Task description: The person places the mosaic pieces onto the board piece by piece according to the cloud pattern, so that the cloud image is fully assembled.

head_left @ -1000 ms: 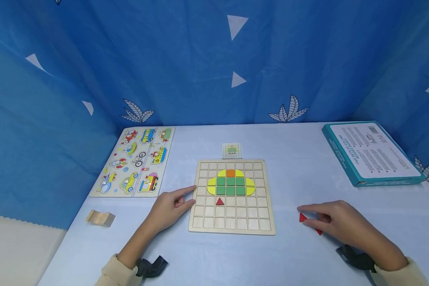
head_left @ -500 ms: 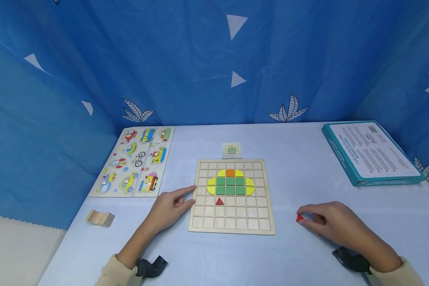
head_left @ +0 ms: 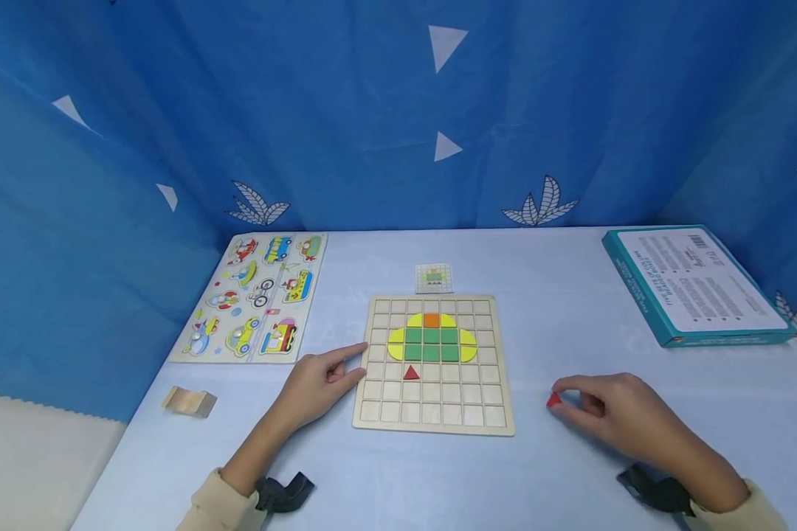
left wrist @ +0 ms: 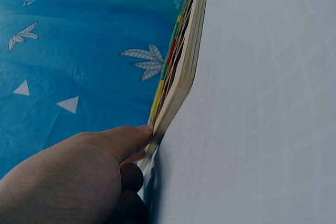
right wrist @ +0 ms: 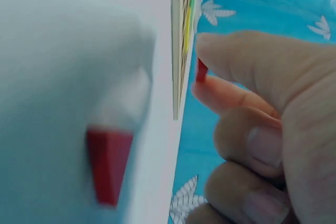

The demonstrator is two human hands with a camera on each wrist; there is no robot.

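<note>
- Red triangle piece sits pinched between thumb & forefinger of right hand, just off the table, right of the grid board
- Left hand: fingers relaxed, forefinger tip touching board's left edge, holding nothing
- 2nd red triangle lies in a board cell btw the hands, under the green/yellow pattern

The left hand is laid flat with the forefinger extended; the right hand is curled, thumb and forefinger pinched together.
</note>
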